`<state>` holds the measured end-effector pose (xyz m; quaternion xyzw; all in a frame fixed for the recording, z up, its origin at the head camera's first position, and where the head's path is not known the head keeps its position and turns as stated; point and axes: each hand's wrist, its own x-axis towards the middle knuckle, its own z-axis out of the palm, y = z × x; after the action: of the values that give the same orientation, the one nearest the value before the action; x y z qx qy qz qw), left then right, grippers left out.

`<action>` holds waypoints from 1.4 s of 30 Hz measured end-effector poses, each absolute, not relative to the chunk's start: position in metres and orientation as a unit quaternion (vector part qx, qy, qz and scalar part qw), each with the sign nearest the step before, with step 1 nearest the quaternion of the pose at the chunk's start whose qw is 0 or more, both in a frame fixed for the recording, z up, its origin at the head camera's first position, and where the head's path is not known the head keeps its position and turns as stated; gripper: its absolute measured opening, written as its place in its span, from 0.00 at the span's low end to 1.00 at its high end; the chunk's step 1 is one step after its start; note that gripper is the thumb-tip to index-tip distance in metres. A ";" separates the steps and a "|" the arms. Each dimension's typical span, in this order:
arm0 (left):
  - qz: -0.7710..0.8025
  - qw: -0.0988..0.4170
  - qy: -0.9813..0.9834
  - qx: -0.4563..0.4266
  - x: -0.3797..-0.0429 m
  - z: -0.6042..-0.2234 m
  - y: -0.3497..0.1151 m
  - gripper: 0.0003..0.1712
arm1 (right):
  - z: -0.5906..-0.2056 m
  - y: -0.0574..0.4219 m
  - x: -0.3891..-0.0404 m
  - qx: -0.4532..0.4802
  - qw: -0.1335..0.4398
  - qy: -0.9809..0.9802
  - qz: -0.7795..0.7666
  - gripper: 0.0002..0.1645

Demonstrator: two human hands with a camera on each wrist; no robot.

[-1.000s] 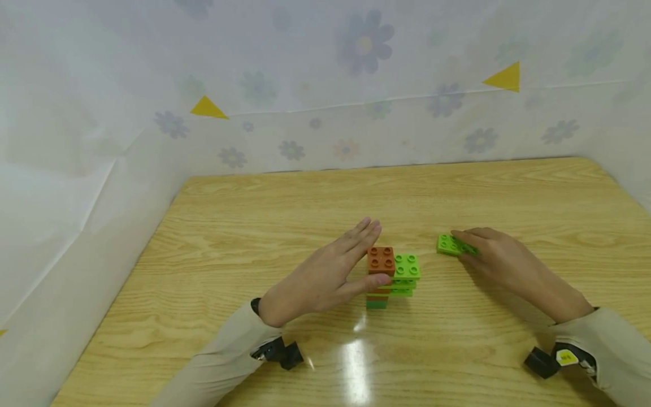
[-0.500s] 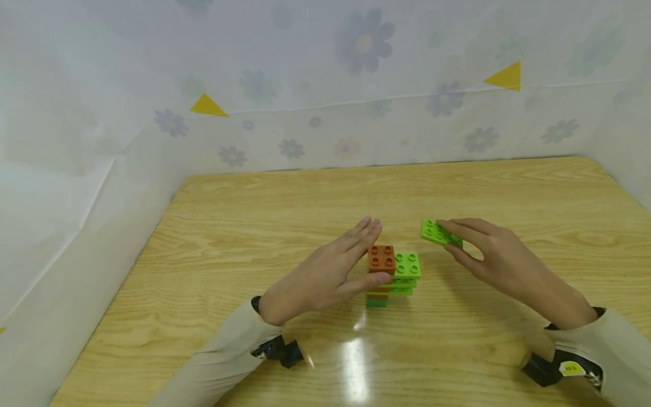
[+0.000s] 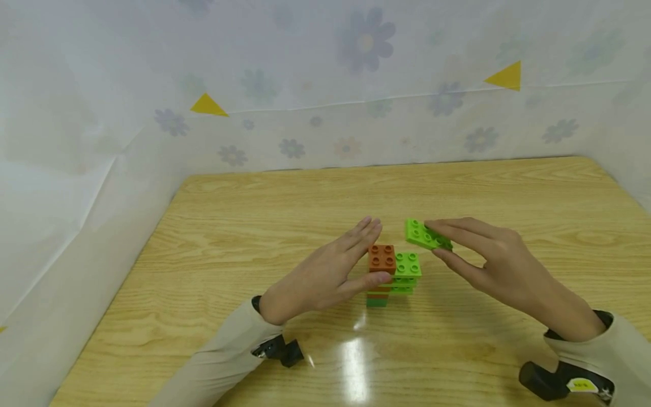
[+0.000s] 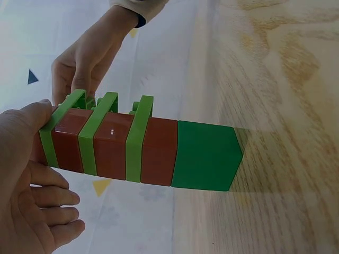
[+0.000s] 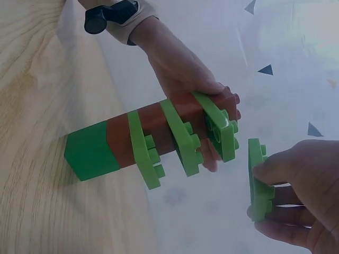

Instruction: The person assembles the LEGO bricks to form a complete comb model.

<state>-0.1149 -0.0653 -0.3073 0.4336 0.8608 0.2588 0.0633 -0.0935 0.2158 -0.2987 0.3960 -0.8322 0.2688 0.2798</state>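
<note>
A tower of toy building bricks [image 3: 381,258] stands upright on the table. Its base brick [image 4: 206,156] is dark green; above it brown bricks alternate with light green plates [image 5: 181,140] that jut out to the right. My left hand [image 3: 320,277] holds the tower near its top, thumb in front and the extended fingers behind. A loose light green building plate [image 3: 417,233] hangs tilted in the air behind and right of the tower. My right hand [image 3: 500,254] pinches its right end between thumb and fingers. The plate is apart from the tower.
The wooden table [image 3: 254,215] reaches back to a white flowered cloth [image 3: 315,135] with yellow triangles. Black wrist cameras sit on both sleeves, the right one [image 3: 546,381] low over the table.
My right hand has lifted the loose green plate off the table and brought it left, close to the tower's top. The left hand and the tower have stayed in place.
</note>
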 end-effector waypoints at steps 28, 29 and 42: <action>0.251 0.059 0.864 0.432 -0.115 -0.307 -0.066 0.45 | -0.286 0.190 -0.083 0.462 0.293 -0.789 0.279 0.27; 0.253 0.059 0.864 0.431 -0.115 -0.307 -0.065 0.45 | -0.286 0.189 -0.083 0.462 0.293 -0.789 0.278 0.27; 0.257 0.065 0.862 0.431 -0.114 -0.306 -0.065 0.44 | -0.283 0.182 -0.080 0.468 0.268 -0.796 0.275 0.25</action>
<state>-0.1143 -0.0649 -0.3062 0.4310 0.8624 0.2574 0.0651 -0.0803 0.1825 -0.2835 0.4678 -0.7959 0.2751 0.2685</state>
